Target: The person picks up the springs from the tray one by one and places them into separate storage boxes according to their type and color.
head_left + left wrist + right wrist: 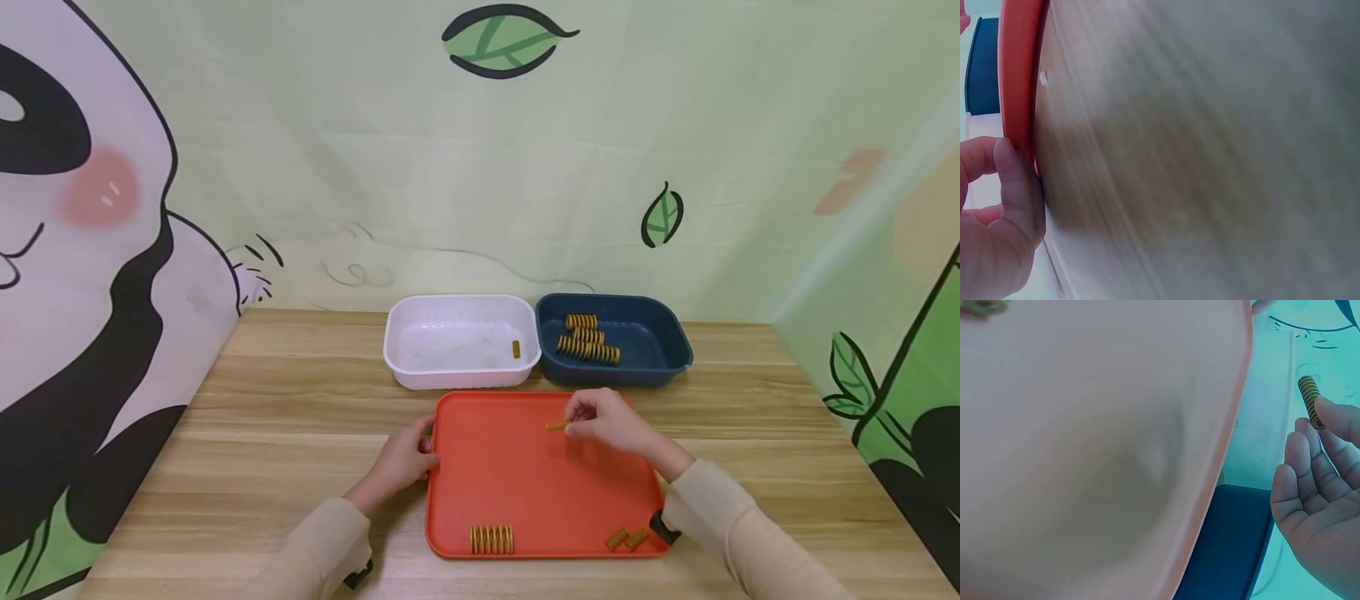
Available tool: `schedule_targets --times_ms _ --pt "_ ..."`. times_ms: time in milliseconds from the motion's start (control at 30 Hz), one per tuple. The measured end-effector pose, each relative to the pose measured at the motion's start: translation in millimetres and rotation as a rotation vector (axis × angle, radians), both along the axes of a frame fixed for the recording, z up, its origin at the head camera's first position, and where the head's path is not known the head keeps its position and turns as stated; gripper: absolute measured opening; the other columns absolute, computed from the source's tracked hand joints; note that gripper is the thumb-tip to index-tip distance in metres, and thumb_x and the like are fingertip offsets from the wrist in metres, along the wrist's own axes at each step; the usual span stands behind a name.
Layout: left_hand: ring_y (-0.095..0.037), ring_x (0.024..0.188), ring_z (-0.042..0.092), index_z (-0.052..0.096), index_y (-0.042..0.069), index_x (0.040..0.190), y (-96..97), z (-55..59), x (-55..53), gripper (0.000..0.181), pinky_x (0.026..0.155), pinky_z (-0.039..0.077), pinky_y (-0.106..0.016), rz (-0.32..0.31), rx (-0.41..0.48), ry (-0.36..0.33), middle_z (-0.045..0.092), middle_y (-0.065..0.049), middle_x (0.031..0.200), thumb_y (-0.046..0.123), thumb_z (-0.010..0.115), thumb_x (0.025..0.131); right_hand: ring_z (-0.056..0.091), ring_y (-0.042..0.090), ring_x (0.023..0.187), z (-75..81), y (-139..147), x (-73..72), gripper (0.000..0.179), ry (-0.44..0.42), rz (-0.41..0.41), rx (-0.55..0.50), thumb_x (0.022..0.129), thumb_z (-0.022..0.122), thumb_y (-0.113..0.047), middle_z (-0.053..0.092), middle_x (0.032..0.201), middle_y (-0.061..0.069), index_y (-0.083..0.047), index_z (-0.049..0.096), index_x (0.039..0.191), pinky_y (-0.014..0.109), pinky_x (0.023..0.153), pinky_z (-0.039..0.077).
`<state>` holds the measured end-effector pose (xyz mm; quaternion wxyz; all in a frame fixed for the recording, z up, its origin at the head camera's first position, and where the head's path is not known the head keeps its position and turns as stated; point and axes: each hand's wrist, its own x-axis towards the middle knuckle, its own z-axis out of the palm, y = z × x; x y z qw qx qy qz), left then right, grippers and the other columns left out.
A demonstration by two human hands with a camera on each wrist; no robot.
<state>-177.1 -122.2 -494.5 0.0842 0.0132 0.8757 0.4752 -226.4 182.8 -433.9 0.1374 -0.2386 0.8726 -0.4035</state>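
Between thumb and fingertips, my right hand (611, 425) pinches a small gold coil spring (557, 426) over the far right part of the red tray (525, 492). The right wrist view shows the same spring (1310, 400) with one end sticking out past the thumb. My left hand (401, 458) holds the tray's left edge; in the left wrist view its fingers (1019, 194) lie at the red rim. Larger gold springs (491, 539) stand in a row at the tray's near left. Two small springs (617, 538) lie in its near right corner.
Behind the tray, a white bin (461, 376) holds one small spring (516, 349). Beside it on the right, a dark blue bin (660, 350) holds several larger springs (587, 348). Everything stands on a wooden table (300, 375), against a printed cloth backdrop (337, 125).
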Motion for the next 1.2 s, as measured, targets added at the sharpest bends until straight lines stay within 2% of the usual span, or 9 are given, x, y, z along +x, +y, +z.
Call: schedule_targets --times_ms 300,633,1200 --pt "-0.011 0.045 0.042 0.043 -0.002 0.128 0.2 1.3 0.8 0.059 0.042 0.042 -0.020 -0.006 0.000 -0.001 0.045 -0.004 0.065 -0.008 0.059 0.071 0.050 0.013 0.066 5.8 -6 -6.7 0.010 0.029 -0.039 -0.044 0.075 0.067 -0.005 0.059 0.074 0.008 -0.001 0.061 0.081 0.020 0.061 0.046" --pt "-0.011 0.046 0.042 0.042 -0.002 0.128 0.0 0.3 0.6 0.059 0.042 0.042 -0.021 0.005 0.001 -0.009 0.045 -0.004 0.065 -0.008 0.059 0.072 0.050 0.016 0.070 1.6 -11 -13.5 0.013 0.015 -0.093 -0.059 0.076 0.066 -0.005 0.059 0.078 0.010 0.002 0.061 0.085 0.020 0.063 0.046" --pt "-0.011 0.047 0.043 0.042 -0.001 0.129 -0.6 0.5 0.6 0.060 0.042 0.043 -0.021 0.007 0.013 -0.010 0.046 -0.004 0.066 -0.008 0.059 0.071 0.051 0.016 0.073 13.2 -32 -30.9 0.011 0.027 -0.138 -0.074 0.079 0.063 -0.005 0.061 0.082 0.012 0.001 0.060 0.088 0.022 0.066 0.047"
